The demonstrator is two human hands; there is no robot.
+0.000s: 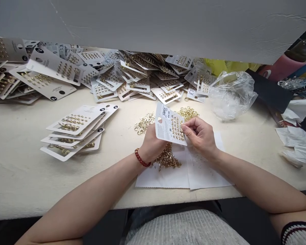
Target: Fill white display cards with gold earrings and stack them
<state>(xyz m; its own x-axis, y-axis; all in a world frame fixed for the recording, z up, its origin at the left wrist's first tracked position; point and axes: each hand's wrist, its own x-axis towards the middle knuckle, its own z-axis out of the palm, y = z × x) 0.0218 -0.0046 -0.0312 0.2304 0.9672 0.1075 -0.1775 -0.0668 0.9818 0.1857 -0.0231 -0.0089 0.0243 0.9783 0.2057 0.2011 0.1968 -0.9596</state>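
Observation:
My left hand (pixel 154 144), wearing a red bead bracelet, is closed on a white earring card (pixel 171 126) tilted up above the table. The card's printed side faces me, with a price label and rows of small gold pieces. At its right edge, the thumb and finger of my right hand (pixel 199 134) are pinched together against the card; what they hold is too small to make out. Below the card, a heap of tiny gold earring backs (pixel 168 160) lies on white paper (pixel 204 173). Behind my hands are loose gold hoops (pixel 144 123) and another gold pile (pixel 188 112).
A fanned stack of earring cards (pixel 76 129) lies to the left. Many more cards (pixel 142 71) are heaped along the back beneath a grey panel (pixel 153 23). At right are a clear plastic bag (pixel 231 97) and crumpled white tissue (pixel 298 149).

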